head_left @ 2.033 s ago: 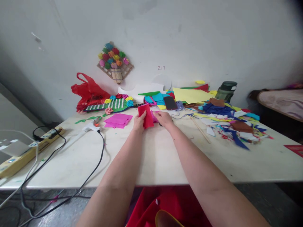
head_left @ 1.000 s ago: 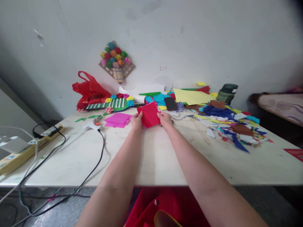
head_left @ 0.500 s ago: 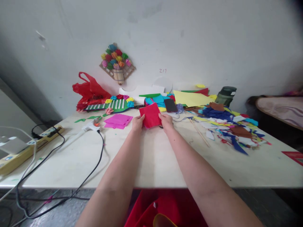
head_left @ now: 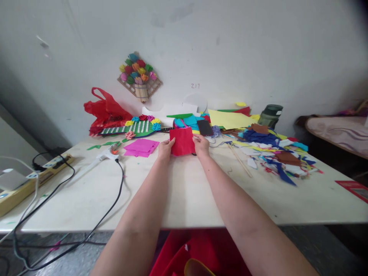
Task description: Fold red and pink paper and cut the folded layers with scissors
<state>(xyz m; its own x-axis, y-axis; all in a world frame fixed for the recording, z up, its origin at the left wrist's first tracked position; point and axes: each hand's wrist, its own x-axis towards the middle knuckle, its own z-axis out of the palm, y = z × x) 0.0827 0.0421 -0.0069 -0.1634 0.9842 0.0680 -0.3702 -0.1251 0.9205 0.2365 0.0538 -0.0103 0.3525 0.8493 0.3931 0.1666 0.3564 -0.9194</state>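
Note:
A square of red paper [head_left: 182, 142] is stretched between my two hands, above the middle of the table. My left hand [head_left: 166, 148] pinches its left edge between thumb and fingers. At the right edge, my right hand [head_left: 201, 145] pinches it the same way. Just left of my left hand lie several pink paper squares [head_left: 141, 147] in a loose stack. A dark phone [head_left: 205, 128] rests behind my right hand. Something dark, too small to name, peeks out under the red paper near my right fingers.
A white glue gun [head_left: 108, 154] with a black cord lies at left, near a power strip [head_left: 33, 183]. Colourful paper scraps [head_left: 280, 157] and a thin stick [head_left: 240, 161] are at right. Behind stand a red plastic bag [head_left: 107, 109] and a green bottle [head_left: 270, 115].
The red paper has turned from slightly tilted to nearly square with my view, still held by both hands. The whole scene has shifted slightly left as the camera moved.

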